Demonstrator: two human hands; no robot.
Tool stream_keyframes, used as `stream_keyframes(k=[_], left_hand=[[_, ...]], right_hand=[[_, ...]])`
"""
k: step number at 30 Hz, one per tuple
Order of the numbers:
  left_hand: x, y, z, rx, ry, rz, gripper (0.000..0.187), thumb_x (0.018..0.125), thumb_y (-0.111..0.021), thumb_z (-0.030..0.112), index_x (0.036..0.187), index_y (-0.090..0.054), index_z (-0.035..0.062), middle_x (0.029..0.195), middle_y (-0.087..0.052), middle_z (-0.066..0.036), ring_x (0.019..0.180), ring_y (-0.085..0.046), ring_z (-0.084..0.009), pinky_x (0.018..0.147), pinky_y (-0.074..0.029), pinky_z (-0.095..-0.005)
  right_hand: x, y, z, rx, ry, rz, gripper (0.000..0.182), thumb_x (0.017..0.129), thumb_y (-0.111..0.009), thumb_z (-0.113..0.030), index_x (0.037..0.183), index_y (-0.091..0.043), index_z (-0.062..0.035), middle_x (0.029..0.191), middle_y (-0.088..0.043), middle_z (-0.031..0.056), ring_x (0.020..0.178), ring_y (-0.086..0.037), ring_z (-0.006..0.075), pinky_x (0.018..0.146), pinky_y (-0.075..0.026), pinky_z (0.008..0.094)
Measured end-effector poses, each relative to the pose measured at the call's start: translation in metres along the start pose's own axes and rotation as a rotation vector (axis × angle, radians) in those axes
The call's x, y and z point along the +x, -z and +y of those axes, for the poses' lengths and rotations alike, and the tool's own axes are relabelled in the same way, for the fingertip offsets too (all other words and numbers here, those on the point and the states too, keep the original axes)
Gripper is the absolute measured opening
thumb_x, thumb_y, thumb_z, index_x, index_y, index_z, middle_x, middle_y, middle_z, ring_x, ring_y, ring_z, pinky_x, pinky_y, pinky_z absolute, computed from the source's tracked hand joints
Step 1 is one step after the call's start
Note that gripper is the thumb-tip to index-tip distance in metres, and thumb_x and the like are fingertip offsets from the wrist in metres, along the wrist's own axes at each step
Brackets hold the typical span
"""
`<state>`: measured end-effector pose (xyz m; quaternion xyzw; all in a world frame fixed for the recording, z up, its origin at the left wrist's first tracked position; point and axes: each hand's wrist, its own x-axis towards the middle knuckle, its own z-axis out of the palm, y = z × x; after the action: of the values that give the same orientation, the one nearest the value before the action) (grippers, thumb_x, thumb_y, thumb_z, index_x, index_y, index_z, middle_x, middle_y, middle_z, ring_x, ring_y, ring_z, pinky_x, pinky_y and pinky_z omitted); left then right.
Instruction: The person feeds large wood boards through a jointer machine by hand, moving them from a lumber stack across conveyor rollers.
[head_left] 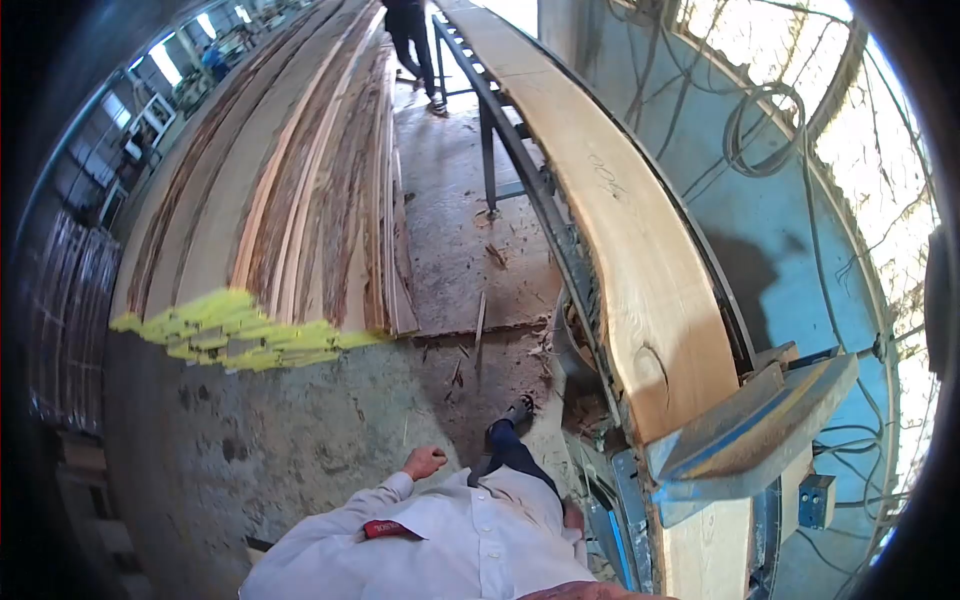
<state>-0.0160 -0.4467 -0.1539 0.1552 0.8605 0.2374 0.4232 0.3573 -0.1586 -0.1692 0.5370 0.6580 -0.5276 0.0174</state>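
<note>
My left hand (425, 462) hangs out to the left of my body over the concrete floor, its fingers curled in with nothing visible in them. It touches no board or machine. What looks like part of my right hand (573, 521) shows low beside my trousers, near the machine's side; its fingers are hidden. To the right lies a long, pale wooden slab (650, 290) with wavy bark edges, flat on a dark metal frame (520, 160). A worn, angled guard (755, 430) with blue and yellow stripes crosses above the slab's near part.
On the left a long stack of rough boards (215, 220) has yellow-painted ends (250, 335). Bark scraps (497, 255) litter the floor between stack and frame. A person (408, 40) stands at the far end. Cables (765, 130) hang along the blue wall; a control box (817, 500) sits right.
</note>
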Motion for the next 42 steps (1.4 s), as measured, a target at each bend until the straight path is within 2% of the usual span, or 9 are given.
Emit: stream_keyframes(k=[7, 9, 13, 18, 20, 24, 30, 34, 42], left_hand=[[0.111, 0.136, 0.089, 0.105, -0.029, 0.146, 0.039, 0.094, -0.065, 0.04, 0.109, -0.074, 0.0054, 0.102, -0.075, -0.02, 0.097, -0.072, -0.0357, 0.087, -0.055, -0.045], [0.133, 0.16, 0.127, 0.003, -0.148, 0.285, 0.039, 0.096, -0.064, 0.038, 0.112, -0.072, 0.0039, 0.106, -0.073, -0.022, 0.105, -0.069, -0.0393, 0.091, -0.053, -0.0454], [0.158, 0.205, 0.255, -0.011, -0.339, 0.313, 0.042, 0.097, -0.064, 0.034, 0.124, -0.064, 0.0015, 0.118, -0.069, -0.023, 0.114, -0.065, -0.0404, 0.096, -0.051, -0.0457], [0.219, 0.234, 0.404, 0.063, -0.811, 0.396, 0.04, 0.096, -0.068, 0.027, 0.125, -0.061, -0.0002, 0.134, -0.06, -0.023, 0.126, -0.056, -0.0411, 0.106, -0.047, -0.0456], [0.246, 0.24, 0.46, 0.079, -0.969, 0.388, 0.043, 0.095, -0.069, 0.027, 0.126, -0.06, -0.0006, 0.139, -0.056, -0.022, 0.13, -0.053, -0.0401, 0.108, -0.045, -0.0458], [0.299, 0.246, 0.555, 0.162, -1.232, 0.297, 0.057, 0.092, -0.07, 0.032, 0.134, -0.055, -0.0029, 0.147, -0.049, -0.022, 0.14, -0.043, -0.0399, 0.118, -0.034, -0.0485], [0.364, 0.199, 0.613, 0.602, -1.334, 0.029, 0.079, 0.098, -0.055, 0.051, 0.155, -0.037, -0.0014, 0.165, -0.03, -0.019, 0.155, -0.022, -0.0326, 0.129, -0.011, -0.0455], [0.387, 0.2, 0.609, 0.585, -1.456, 0.138, 0.076, 0.099, -0.053, 0.05, 0.153, -0.039, -0.0006, 0.163, -0.033, -0.016, 0.154, -0.023, -0.0305, 0.128, -0.012, -0.0479], [0.371, 0.208, 0.62, 0.675, -1.381, 0.178, 0.067, 0.091, -0.061, 0.045, 0.14, -0.055, -0.0014, 0.153, -0.046, -0.021, 0.146, -0.037, -0.0351, 0.124, -0.024, -0.0473]], right_hand=[[0.019, 0.002, -0.288, 0.212, 0.178, 0.028, 0.032, 0.102, -0.058, -0.027, 0.116, -0.069, 0.0004, 0.11, -0.073, 0.0168, 0.103, -0.07, 0.0286, 0.094, -0.052, 0.0355], [0.037, 0.011, -0.333, 0.335, 0.24, 0.041, 0.028, 0.102, -0.06, -0.023, 0.114, -0.07, -0.0004, 0.107, -0.074, 0.0162, 0.101, -0.07, 0.0268, 0.092, -0.052, 0.0345], [0.086, 0.026, -0.406, 0.057, 0.598, 0.428, 0.02, 0.099, -0.063, -0.012, 0.114, -0.07, -0.0014, 0.105, -0.074, 0.0166, 0.096, -0.072, 0.0289, 0.088, -0.054, 0.0365], [0.155, 0.051, -0.487, -0.11, 0.515, 0.695, 0.019, 0.098, -0.065, -0.013, 0.113, -0.069, -0.0012, 0.109, -0.071, 0.0167, 0.106, -0.067, 0.0355, 0.091, -0.053, 0.0427], [0.183, 0.059, -0.519, -0.213, 0.551, 0.794, 0.025, 0.098, -0.065, -0.013, 0.121, -0.065, -0.0011, 0.123, -0.066, 0.018, 0.12, -0.06, 0.0365, 0.101, -0.049, 0.0436], [0.23, 0.041, -0.524, -0.219, 0.354, 0.843, 0.039, 0.101, -0.062, -0.015, 0.136, -0.055, -0.0017, 0.146, -0.05, 0.0222, 0.136, -0.048, 0.0383, 0.114, -0.04, 0.0446], [0.249, 0.033, -0.523, -0.44, 0.414, 0.878, 0.042, 0.105, -0.055, -0.024, 0.14, -0.052, 0.0001, 0.15, -0.047, 0.0246, 0.138, -0.044, 0.0412, 0.116, -0.035, 0.0485], [0.253, 0.03, -0.526, -0.455, 0.343, 0.884, 0.042, 0.106, -0.053, -0.025, 0.139, -0.052, 0.0002, 0.149, -0.047, 0.024, 0.139, -0.043, 0.0408, 0.116, -0.035, 0.0488], [0.254, 0.028, -0.536, -0.463, 0.267, 0.891, 0.039, 0.105, -0.054, -0.024, 0.136, -0.053, 0.0, 0.147, -0.048, 0.0248, 0.137, -0.046, 0.0418, 0.116, -0.037, 0.0505]])
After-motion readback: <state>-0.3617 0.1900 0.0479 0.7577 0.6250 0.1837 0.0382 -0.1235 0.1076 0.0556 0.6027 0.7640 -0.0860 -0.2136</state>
